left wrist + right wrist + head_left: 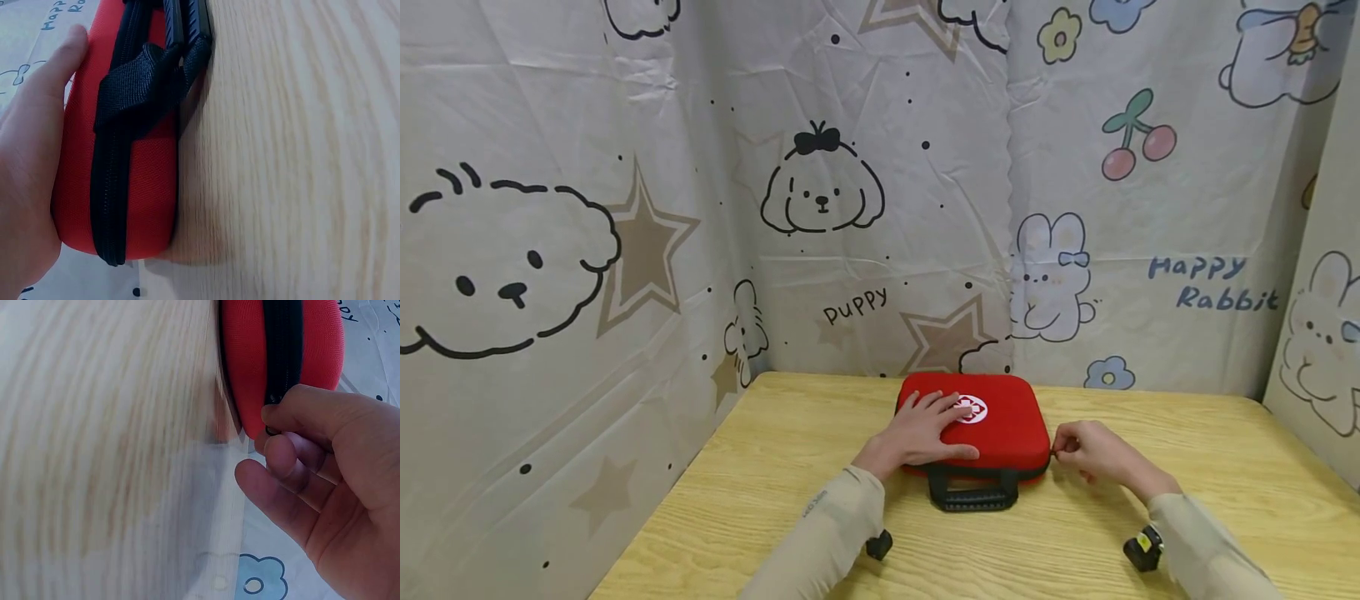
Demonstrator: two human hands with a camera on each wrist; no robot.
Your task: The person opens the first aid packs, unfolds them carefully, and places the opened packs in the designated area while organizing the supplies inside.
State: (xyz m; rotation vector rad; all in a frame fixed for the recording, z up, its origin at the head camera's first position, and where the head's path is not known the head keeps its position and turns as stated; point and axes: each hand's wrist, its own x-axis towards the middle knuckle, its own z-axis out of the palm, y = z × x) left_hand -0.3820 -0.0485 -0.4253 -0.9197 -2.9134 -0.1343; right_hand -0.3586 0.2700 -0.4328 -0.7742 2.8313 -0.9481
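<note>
A red first-aid case [1006, 408] with a white cross emblem lies flat on the table, its black handle [973, 500] toward me. My left hand [928, 429] rests on the lid with its fingers spread, the thumb along the front edge. At the case's right side my right hand [1092, 450] pinches the zipper pull [270, 430] between thumb and forefinger, most of the pull being hidden by the fingertips. A black zipper [284, 350] runs round the case's side, and in the left wrist view its teeth meet along the front.
The case sits near the back of the wooden table [820, 467]. Behind and beside the table hangs a pale printed curtain [880, 183] with puppies, rabbits and stars. Each wrist wears a small black camera, such as the right one [1142, 548].
</note>
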